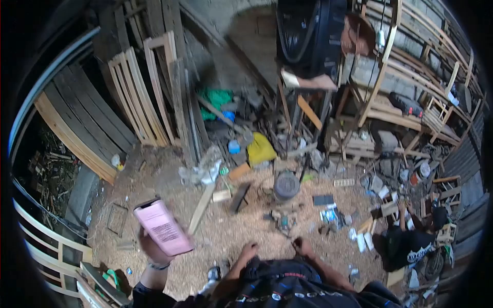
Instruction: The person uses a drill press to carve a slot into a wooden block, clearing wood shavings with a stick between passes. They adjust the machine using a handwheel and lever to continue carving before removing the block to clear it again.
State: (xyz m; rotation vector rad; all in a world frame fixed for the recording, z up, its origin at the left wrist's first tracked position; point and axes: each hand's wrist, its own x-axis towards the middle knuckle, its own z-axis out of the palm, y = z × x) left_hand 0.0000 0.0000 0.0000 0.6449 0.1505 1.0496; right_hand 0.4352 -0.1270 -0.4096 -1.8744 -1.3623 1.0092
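Dark lines of writing are showing, too small to read, on a pink phone (pixel 164 227) that another person's hand (pixel 153 247) is gripping. The left hand (pixel 250 250) and right hand (pixel 303 247) are curling loosely, any hold unclear, near a greenish tool (pixel 284 222) lying on the ground (pixel 246 223), its long axis unclear.

Wooden frames (pixel 137 97) lean upright, well apart from a yellow sack (pixel 261 150).

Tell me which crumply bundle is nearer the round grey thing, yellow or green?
The yellow bundle, just behind the round grey thing; the green bundle is farther back, leftward.
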